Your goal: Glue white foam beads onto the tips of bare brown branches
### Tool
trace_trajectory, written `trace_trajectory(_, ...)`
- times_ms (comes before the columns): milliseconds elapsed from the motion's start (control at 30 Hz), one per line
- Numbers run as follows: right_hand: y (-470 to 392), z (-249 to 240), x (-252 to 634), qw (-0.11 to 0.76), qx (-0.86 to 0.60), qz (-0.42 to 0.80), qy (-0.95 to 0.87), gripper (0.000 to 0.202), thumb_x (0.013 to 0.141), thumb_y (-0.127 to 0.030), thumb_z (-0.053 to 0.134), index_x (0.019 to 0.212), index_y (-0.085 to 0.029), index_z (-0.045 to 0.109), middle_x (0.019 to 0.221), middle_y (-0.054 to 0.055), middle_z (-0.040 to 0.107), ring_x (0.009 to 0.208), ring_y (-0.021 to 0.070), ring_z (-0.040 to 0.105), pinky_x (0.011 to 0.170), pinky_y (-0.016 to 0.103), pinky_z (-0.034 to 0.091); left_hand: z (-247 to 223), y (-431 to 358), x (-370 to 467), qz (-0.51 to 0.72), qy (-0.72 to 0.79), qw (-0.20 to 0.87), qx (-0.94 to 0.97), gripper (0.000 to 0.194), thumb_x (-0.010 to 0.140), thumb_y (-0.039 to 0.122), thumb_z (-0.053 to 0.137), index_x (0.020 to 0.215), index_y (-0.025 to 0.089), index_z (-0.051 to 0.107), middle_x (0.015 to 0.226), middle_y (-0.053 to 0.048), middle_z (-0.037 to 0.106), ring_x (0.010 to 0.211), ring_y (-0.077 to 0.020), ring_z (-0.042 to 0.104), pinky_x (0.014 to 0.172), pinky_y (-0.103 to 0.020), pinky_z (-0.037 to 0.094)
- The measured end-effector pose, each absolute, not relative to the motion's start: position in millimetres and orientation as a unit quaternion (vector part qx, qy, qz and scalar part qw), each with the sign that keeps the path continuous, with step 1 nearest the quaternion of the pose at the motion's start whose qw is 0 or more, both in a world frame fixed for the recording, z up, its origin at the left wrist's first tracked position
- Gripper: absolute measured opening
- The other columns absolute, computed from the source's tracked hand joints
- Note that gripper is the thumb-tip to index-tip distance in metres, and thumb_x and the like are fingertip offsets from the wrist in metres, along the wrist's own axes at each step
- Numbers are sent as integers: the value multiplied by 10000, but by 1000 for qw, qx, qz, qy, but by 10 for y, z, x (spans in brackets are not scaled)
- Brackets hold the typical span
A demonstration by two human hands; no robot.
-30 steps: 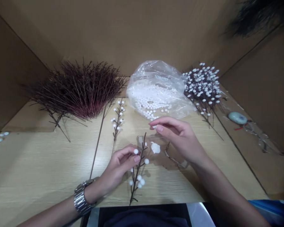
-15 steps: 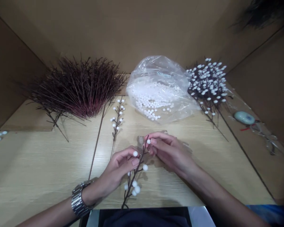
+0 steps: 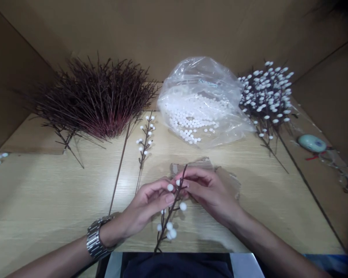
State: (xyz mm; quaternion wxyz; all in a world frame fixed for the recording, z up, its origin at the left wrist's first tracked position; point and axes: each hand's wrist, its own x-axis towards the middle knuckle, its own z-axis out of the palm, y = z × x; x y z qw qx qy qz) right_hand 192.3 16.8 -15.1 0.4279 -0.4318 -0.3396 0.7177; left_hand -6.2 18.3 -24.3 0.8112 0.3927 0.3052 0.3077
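My left hand (image 3: 152,202) is closed, thumb and forefinger pinching a brown artificial berry branch (image 3: 170,213) that slants upward over the table. Several white foam berries sit on its twigs, one (image 3: 183,206) on the right side and one (image 3: 170,187) by my left fingertips. My right hand (image 3: 207,189) is closed at the branch's upper end, its fingertips around a white berry (image 3: 178,182) beside the stem. Whether that berry is on a twig, I cannot tell. Beyond my left hand lies another berried branch (image 3: 145,141).
A big pile of bare brown branches (image 3: 104,100) lies back left. A clear plastic bag (image 3: 220,135) of white berries is at the back centre, with a bunch of berried branches (image 3: 265,96) to its right. Cardboard pieces (image 3: 229,179) lie behind my right hand; a pale green oval object (image 3: 311,143) is far right.
My right hand has brought the white berry down and left, against the upper stem. My left hand keeps its pinch on the branch. The whole view has shifted slightly.
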Motion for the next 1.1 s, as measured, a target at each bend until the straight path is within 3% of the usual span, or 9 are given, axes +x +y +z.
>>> trace_trajectory(233, 122, -151, 1937, 446, -422, 714, -336, 121, 816, -298, 832, 935, -301, 808, 905, -10, 780, 792, 121, 712, 726, 238, 570, -225, 202, -31, 334, 310, 809, 370, 132, 923, 342, 742, 894, 213, 753, 840, 11, 580, 782, -137, 550, 786, -255, 452)
trace_trajectory(633, 94, -240, 1912, 449, -415, 721, -327, 103, 822, -309, 836, 922, -301, 814, 919, -14, 788, 817, 93, 699, 741, 193, 547, -243, 216, -61, 327, 299, 809, 386, 112, 960, 301, 704, 963, 197, 745, 978, -6, 610, 900, -126, 568, 831, -228, 444)
trace_trajectory(1100, 28, -285, 1892, 462, -430, 682, -370, 95, 858, -309, 804, 951, -330, 813, 980, -15, 793, 874, 106, 707, 795, 213, 553, -224, 221, -51, 329, 307, 804, 388, 109, 955, 290, 702, 927, 189, 736, 941, -5, 603, 895, -134, 554, 828, -241, 432)
